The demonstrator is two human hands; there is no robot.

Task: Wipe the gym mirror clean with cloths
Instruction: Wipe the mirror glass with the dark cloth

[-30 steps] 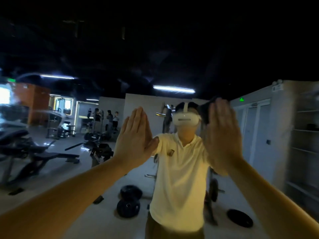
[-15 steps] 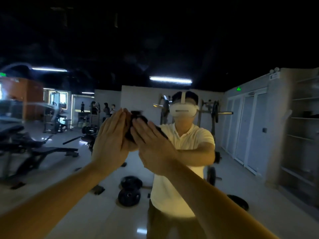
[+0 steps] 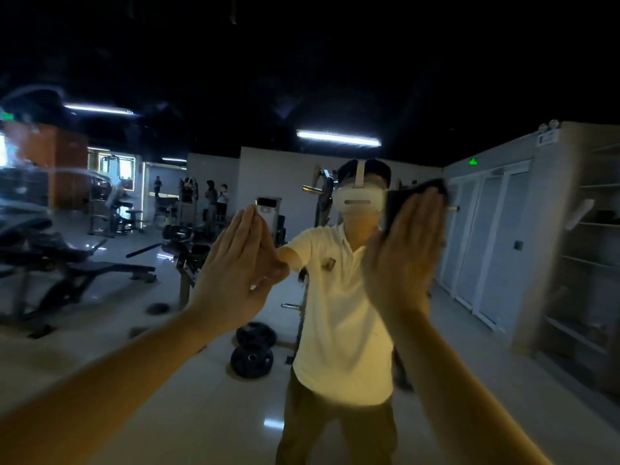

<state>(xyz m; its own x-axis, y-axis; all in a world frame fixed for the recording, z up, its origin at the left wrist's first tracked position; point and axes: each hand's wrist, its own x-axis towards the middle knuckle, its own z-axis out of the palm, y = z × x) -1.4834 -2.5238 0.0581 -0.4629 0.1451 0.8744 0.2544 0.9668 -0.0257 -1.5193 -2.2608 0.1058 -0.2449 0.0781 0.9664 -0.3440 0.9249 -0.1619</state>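
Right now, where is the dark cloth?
The dark cloth is right of centre in the head view, pressed flat against the mirror under the right hand, beside the reflected white headset.

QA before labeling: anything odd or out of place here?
Left hand lies flat on the mirror with no cloth visible under it; only the right hand presses a dark cloth. Faint curved smears show on the glass at far left.

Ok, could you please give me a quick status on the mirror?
Right hand presses dark cloth flat to mirror. Left hand flat on glass, fingers straight, no cloth seen there. Streaks far left. Nothing in the way.
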